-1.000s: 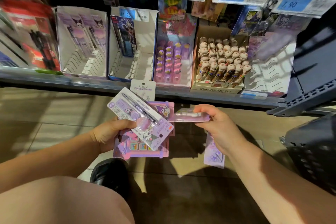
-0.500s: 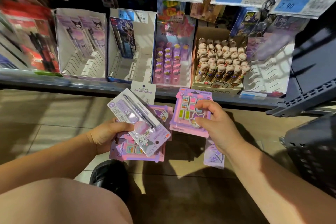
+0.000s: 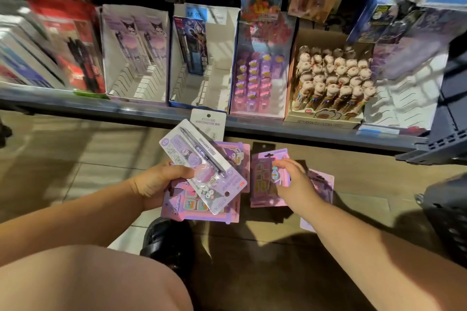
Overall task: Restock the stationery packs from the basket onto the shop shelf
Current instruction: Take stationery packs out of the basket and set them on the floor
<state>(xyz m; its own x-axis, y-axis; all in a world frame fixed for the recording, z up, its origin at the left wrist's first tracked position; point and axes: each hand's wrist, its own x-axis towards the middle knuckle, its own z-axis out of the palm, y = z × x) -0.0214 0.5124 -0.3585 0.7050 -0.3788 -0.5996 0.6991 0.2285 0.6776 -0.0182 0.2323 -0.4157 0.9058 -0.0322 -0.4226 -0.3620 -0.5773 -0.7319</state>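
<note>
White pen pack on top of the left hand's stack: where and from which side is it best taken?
Probably by its lower-right corner, coming from the right. The white pen pack lies diagonally, the card margin there is flat and clear of the blister, and the thumb of the left hand pins its left edge.

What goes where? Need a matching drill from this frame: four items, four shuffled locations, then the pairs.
Items
1. pen pack
2. pink card
3. plush-top pens
4. black shoe

Locations
A. on the floor, below the left hand
B. held by the right hand
C. top of the stack in the left hand
D. in the cardboard box on the shelf

Pairs: 1-C, 2-B, 3-D, 4-A
</note>
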